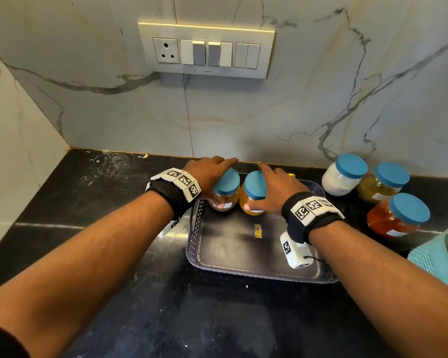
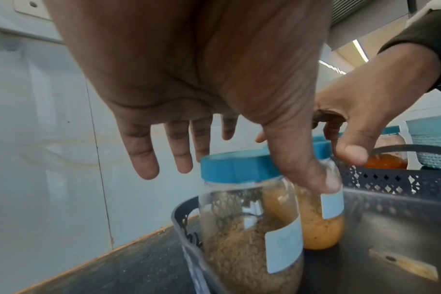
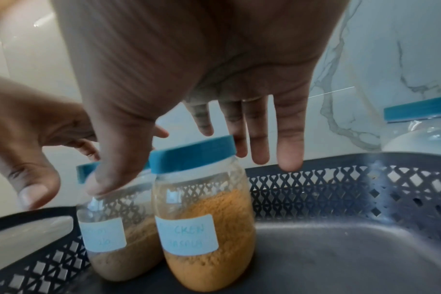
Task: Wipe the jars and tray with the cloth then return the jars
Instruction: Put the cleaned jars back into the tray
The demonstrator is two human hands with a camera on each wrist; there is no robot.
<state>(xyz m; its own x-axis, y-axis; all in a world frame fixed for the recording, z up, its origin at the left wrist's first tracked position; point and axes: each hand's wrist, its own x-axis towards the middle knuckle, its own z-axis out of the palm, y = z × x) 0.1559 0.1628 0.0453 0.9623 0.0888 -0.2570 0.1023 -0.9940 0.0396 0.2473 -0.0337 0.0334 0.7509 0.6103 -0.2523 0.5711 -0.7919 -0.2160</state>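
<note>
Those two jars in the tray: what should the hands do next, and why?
Probably draw both hands away and reach for a jar on the counter. The brown jar and orange jar stand upright in the tray at its far end, the left hand and right hand open above them. The white jar, green jar and red jar wait outside.

Head cam: high, looks forward and down over both forearms at the tray (image 1: 195, 236), wall behind, mid-range. Left wrist cam: under the left hand (image 2: 189, 69), looks along the palm at the brown jar (image 2: 249, 228) just below the fingertips, very close. Right wrist cam: same setup under the right hand (image 3: 194, 59), close on the orange jar (image 3: 204, 228). All three share both jars and the tray's far corner; each wrist view catches the other hand.
</note>
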